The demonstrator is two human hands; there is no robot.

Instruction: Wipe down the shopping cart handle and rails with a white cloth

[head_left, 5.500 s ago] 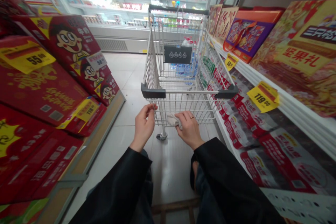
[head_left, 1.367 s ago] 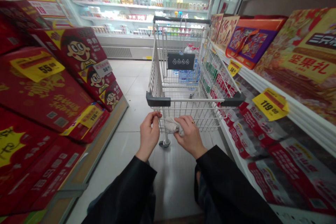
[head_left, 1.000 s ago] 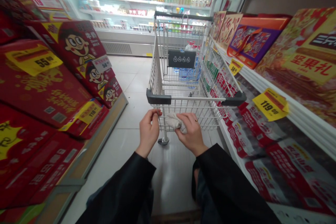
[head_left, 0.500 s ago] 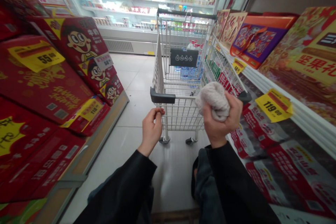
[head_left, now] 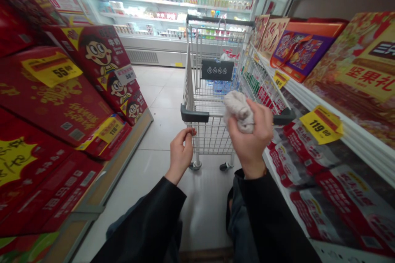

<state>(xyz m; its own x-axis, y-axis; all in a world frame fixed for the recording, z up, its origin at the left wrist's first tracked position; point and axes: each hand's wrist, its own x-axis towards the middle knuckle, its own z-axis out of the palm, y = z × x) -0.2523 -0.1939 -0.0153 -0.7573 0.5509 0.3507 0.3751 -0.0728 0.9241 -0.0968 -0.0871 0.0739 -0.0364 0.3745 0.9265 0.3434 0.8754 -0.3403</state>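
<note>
My left hand, fingers curled in a pinch by the shopping cart (any grip too small to tell); my right hand clenches a crumpled grey cloth, raised before the cart's handle.

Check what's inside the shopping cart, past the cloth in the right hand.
Inside the wire shopping cart, bottled water sits at the far end, behind a black hanging sign. The right hand and its cloth cover part of the basket, so whatever lies there is hidden.
</note>
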